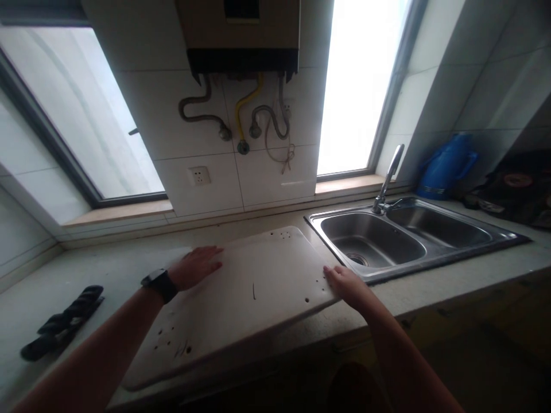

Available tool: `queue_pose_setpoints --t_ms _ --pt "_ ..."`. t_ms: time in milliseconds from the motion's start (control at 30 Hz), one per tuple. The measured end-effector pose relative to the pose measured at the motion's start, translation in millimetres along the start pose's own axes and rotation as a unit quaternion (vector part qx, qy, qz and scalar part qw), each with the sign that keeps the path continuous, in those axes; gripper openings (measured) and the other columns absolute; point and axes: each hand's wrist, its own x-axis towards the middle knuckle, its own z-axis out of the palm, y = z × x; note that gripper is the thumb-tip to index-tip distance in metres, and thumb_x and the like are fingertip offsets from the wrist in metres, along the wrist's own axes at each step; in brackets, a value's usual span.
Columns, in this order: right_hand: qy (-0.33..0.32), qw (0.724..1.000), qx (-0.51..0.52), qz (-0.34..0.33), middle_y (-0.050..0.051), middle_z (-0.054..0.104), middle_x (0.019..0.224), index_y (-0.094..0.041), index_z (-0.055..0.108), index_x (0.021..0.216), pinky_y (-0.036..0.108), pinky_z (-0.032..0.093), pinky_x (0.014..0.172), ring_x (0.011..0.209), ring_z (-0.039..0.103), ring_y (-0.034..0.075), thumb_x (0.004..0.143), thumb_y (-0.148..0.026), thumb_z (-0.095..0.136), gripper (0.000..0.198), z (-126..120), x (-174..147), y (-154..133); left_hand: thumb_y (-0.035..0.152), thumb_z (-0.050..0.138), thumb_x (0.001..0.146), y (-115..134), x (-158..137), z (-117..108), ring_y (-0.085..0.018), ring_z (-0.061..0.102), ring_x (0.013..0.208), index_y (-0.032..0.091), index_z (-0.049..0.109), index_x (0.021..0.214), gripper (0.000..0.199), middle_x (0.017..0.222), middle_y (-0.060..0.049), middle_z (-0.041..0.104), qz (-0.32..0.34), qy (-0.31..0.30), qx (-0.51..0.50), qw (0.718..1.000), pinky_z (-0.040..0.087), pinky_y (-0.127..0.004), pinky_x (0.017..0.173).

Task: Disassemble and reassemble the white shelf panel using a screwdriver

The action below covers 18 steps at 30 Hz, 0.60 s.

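A flat white panel [258, 284] with rounded corners and clusters of small holes lies on the countertop, its near edge running along the counter's front. A short dark mark shows near its middle. My left hand [194, 267], with a dark watch [160, 283] on the wrist, is spread flat over the panel's far left part with nothing in it. At the right edge of the panel, my right hand [344, 282] holds on, with the fingertips on top near a few holes. The parts of that hand under the edge are hidden.
Right of the panel is a double steel sink [413, 252] with a tap [390, 178]. A blue jug-like flask [447, 166] stands beyond it. Black objects [69, 321] lie on the counter at left. A water heater [243, 34] with pipes hangs on the wall.
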Motion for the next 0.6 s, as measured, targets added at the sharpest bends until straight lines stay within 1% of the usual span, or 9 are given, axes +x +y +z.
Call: queue_pose_setpoints --t_ms 67,133,167,233,267,333,400,467,600 --pt "0.037 0.998 -0.043 -0.01 0.014 0.07 0.092 -0.015 0.063 0.105 0.039 0.045 0.076 0.084 0.064 0.029 0.09 -0.054 0.053 0.043 -4 -3 -6 0.065 0.029 0.098 24 -30 4 -0.032 0.026 0.15 0.025 0.039 0.153 0.069 0.163 -0.01 0.032 0.008 0.0 0.015 1.0 0.02 -0.054 0.121" --pt "0.075 0.991 -0.094 -0.064 0.017 0.068 0.113 -0.015 0.057 0.125 0.043 0.045 0.087 0.101 0.063 0.032 0.091 -0.049 0.054 0.047 -4 -9 -17 0.064 0.03 0.099 47 -57 13 -0.031 0.025 0.151 0.029 0.036 0.155 0.066 0.164 -0.008 0.027 0.031 0.006 0.017 0.999 0.025 -0.052 0.121" --pt "0.093 0.981 -0.124 -0.115 0.018 0.065 0.123 -0.015 0.054 0.131 0.045 0.044 0.093 0.11 0.061 0.033 0.093 -0.046 0.053 0.049 -3 -13 -24 0.063 0.031 0.099 58 -70 19 -0.03 0.025 0.151 0.031 0.034 0.156 0.065 0.165 -0.008 0.026 0.042 0.011 0.022 0.999 0.027 -0.052 0.12" --pt "0.11 0.946 -0.184 -0.241 0.017 0.057 0.138 -0.016 0.052 0.137 0.046 0.04 0.104 0.126 0.053 0.033 0.096 -0.043 0.049 0.049 2 -24 -36 0.062 0.034 0.099 76 -91 33 -0.03 0.026 0.151 0.032 0.033 0.156 0.065 0.164 -0.007 0.026 0.057 0.029 0.04 0.997 0.028 -0.052 0.12" --pt "0.101 0.926 -0.208 -0.298 0.015 0.053 0.144 -0.018 0.052 0.139 0.047 0.037 0.108 0.132 0.048 0.031 0.097 -0.042 0.048 0.049 6 -30 -42 0.063 0.035 0.098 84 -100 41 -0.03 0.026 0.151 0.033 0.032 0.156 0.066 0.164 -0.007 0.028 0.058 0.044 0.052 0.996 0.028 -0.053 0.12" --pt "0.054 0.896 -0.242 -0.367 0.01 0.046 0.153 -0.025 0.049 0.144 0.048 0.034 0.113 0.14 0.041 0.03 0.097 -0.045 0.05 0.051 15 -43 -48 0.066 0.039 0.095 96 -114 55 -0.031 0.026 0.151 0.034 0.026 0.158 0.072 0.164 -0.006 0.026 0.058 0.077 0.071 0.993 0.029 -0.055 0.12" --pt "0.005 0.879 -0.27 -0.394 0.007 0.041 0.158 -0.029 0.045 0.148 0.051 0.031 0.115 0.144 0.036 0.03 0.093 -0.052 0.056 0.06 23 -53 -50 0.07 0.044 0.092 104 -122 66 -0.032 0.025 0.151 0.035 0.016 0.16 0.082 0.165 -0.006 0.024 0.071 0.1 0.083 0.989 0.029 -0.056 0.121" --pt "-0.02 0.869 -0.29 -0.401 0.007 0.037 0.16 -0.03 0.04 0.152 0.052 0.029 0.117 0.146 0.035 0.03 0.088 -0.059 0.062 0.073 29 -61 -48 0.071 0.049 0.088 108 -125 71 -0.032 0.025 0.151 0.034 0.008 0.161 0.091 0.165 -0.006 0.024 0.088 0.105 0.09 0.986 0.027 -0.056 0.122" --pt "-0.035 0.853 -0.314 -0.415 0.008 0.027 0.164 -0.033 0.029 0.157 0.054 0.026 0.119 0.148 0.032 0.032 0.071 -0.068 0.075 0.104 35 -67 -41 0.056 0.06 0.088 110 -126 69 -0.031 0.029 0.15 0.031 0.006 0.161 0.095 0.164 -0.009 0.027 0.098 0.1 0.099 0.985 0.026 -0.054 0.123"
